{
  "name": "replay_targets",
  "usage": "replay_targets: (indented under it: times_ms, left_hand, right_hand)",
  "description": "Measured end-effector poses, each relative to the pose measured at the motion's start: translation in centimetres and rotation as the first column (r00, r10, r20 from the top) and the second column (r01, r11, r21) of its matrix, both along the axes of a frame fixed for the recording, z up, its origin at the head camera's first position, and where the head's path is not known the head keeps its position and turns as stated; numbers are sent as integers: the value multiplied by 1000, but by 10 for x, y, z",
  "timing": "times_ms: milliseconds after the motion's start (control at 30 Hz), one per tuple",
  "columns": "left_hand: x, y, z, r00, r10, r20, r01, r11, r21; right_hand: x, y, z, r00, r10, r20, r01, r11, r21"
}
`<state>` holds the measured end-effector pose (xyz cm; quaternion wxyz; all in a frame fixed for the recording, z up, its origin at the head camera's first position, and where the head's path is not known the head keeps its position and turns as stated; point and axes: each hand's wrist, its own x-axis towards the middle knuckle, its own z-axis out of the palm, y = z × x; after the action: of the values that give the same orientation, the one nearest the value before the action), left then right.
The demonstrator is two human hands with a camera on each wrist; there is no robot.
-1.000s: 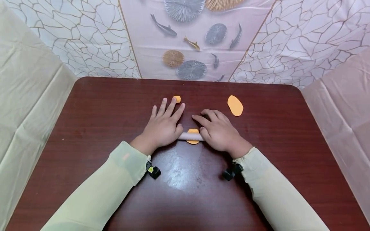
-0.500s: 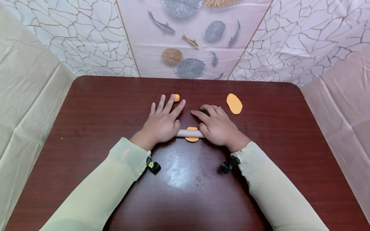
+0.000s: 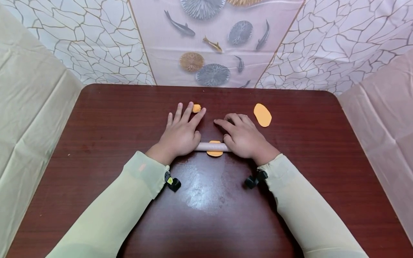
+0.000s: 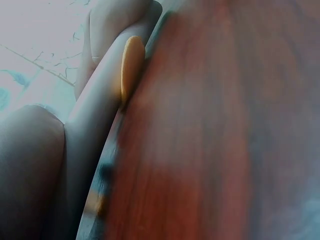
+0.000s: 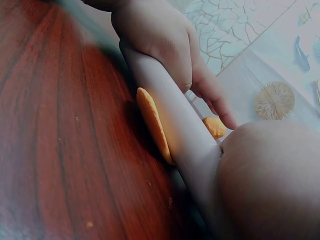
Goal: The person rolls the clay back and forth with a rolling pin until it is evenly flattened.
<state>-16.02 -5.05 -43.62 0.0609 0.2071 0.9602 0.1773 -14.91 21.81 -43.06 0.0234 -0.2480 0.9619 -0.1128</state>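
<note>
A pale rolling pin (image 3: 202, 147) lies crosswise over a flattened piece of orange modelling clay (image 3: 214, 153) on the table. My left hand (image 3: 180, 138) presses on the pin's left end, palm down, its fingers straight and spread toward the far side. On the right end rests my right hand (image 3: 245, 139), palm down, with fingers relaxed and slightly bent. The clay's edge (image 5: 154, 127) bulges out from under the pin in the right wrist view, and the same clay (image 4: 132, 67) shows against the pin in the left wrist view. Both pin ends are hidden under the hands.
A small orange clay lump (image 3: 196, 108) lies by the left fingertips. To the far right is a flat oval orange clay piece (image 3: 262, 115). The dark red-brown table (image 3: 306, 150) ends at a patterned cloth backdrop (image 3: 213, 43), with plain cloth at both sides.
Both hands and the rolling pin have shifted slightly away from me over the clay. More of the small lump shows beside the left fingers. The oval piece stays in place.
</note>
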Motion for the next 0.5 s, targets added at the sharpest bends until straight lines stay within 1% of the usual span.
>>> replay_targets:
  times_ms: [167,500]
  left_hand:
    - [-4,1,0,1000,-2,-6,2,1000,7]
    - [-10,1,0,1000,9,-6,-8,1000,22]
  right_hand:
    - [-3,1,0,1000,3,-12,-3,1000,-6]
    - [-9,1,1,1000,-7,-7,7,1000,-27]
